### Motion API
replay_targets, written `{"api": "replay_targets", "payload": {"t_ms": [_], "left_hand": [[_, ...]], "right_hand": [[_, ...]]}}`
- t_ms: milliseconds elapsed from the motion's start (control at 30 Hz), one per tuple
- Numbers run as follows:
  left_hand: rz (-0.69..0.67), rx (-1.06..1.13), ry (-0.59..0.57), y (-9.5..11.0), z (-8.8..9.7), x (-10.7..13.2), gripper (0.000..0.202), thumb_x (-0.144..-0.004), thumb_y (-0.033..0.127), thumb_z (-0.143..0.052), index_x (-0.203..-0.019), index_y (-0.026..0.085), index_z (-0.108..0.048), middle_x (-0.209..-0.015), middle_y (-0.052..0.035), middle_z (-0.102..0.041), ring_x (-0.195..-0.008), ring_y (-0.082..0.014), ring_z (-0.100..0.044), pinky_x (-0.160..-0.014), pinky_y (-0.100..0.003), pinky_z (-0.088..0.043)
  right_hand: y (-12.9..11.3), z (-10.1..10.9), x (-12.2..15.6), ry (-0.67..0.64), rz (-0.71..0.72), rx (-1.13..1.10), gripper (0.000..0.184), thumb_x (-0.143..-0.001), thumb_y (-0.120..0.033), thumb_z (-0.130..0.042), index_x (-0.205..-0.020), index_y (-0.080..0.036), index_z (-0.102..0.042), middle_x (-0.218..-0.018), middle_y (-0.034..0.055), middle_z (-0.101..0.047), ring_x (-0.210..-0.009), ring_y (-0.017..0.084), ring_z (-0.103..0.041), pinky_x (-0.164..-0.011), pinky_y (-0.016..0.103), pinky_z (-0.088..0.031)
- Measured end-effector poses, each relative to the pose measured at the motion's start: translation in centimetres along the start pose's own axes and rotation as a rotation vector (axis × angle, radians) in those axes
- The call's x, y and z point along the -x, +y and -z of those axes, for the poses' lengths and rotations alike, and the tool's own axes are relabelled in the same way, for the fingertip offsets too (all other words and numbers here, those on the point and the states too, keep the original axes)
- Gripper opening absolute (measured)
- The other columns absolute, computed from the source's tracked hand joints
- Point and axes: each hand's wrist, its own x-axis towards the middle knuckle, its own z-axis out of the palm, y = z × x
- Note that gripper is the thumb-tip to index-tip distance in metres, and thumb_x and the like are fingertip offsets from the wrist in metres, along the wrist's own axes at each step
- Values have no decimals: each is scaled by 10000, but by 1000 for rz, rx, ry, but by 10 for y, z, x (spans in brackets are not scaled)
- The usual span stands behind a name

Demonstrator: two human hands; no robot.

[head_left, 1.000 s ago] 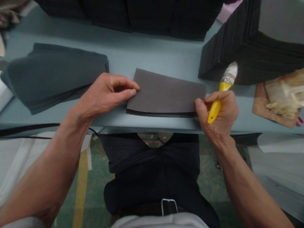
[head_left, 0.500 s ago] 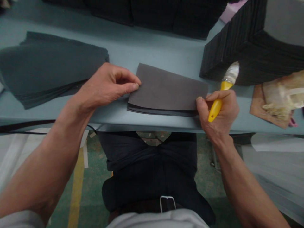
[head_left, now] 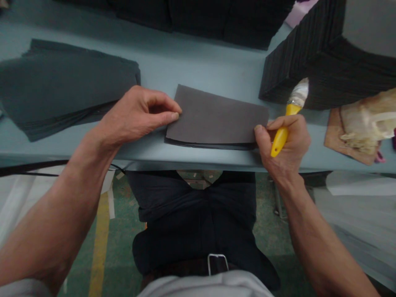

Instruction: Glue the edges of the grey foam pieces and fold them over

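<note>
A dark grey sheet point(head_left: 216, 117) lies on a thin pile of like sheets near the front edge of the blue-grey table point(head_left: 198, 70). My left hand point(head_left: 139, 113) is curled, its thumb and fingers pinching the sheet's left edge. My right hand point(head_left: 286, 140) grips a yellow-handled brush point(head_left: 289, 117) whose pale bristles point up and away. The thumb of that hand presses on the sheet's right front corner.
A spread pile of dark sheets point(head_left: 62, 86) lies at the left. A tall block of stacked dark sheets point(head_left: 324, 62) stands at the back right. A brown board with a glue-smeared container point(head_left: 361, 123) sits at the right. More dark stacks point(head_left: 185, 16) line the far edge.
Both hands stay at the sheet's two ends. The top sheet's front edge has settled closer onto the pile beneath. The view has shifted slightly.
</note>
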Motion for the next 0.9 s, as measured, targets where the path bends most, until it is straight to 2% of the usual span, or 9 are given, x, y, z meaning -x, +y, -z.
{"api": "replay_targets", "payload": {"t_ms": [233,500,667,900], "left_hand": [[-12,-32,-18,1,0,1,264,-863,475,-815,-988,245,-851,-978,-20,-841,-947,-216,-774,-917,-316,-655],[-6,-33,-21,2,-1,3,265,-838,472,-824,-974,247,-853,-954,-37,-828,-938,-248,-778,-919,-352,-655],[-5,-65,-22,3,0,5,281,-846,483,-794,-980,243,-849,-954,-35,-830,-923,-236,-766,-897,-325,-644],[-20,-105,-12,3,-1,5,253,-848,466,-778,-967,257,-856,-951,-35,-830,-902,-231,-762,-885,-311,-632]], "right_hand": [[3,0,1,-5,-1,15,286,-938,-468,-792,-919,-300,-561,-807,7,-626,-627,187,-573,-573,378,-503],[3,1,3,-29,-42,18,284,-930,-456,-793,-937,-294,-560,-850,15,-634,-667,197,-586,-622,390,-524],[1,1,2,-21,-31,30,274,-917,-444,-798,-926,-296,-568,-837,12,-640,-663,200,-591,-624,388,-530],[0,1,1,-7,-67,25,319,-908,-529,-798,-896,-304,-572,-794,19,-647,-629,206,-584,-565,396,-518]]}}
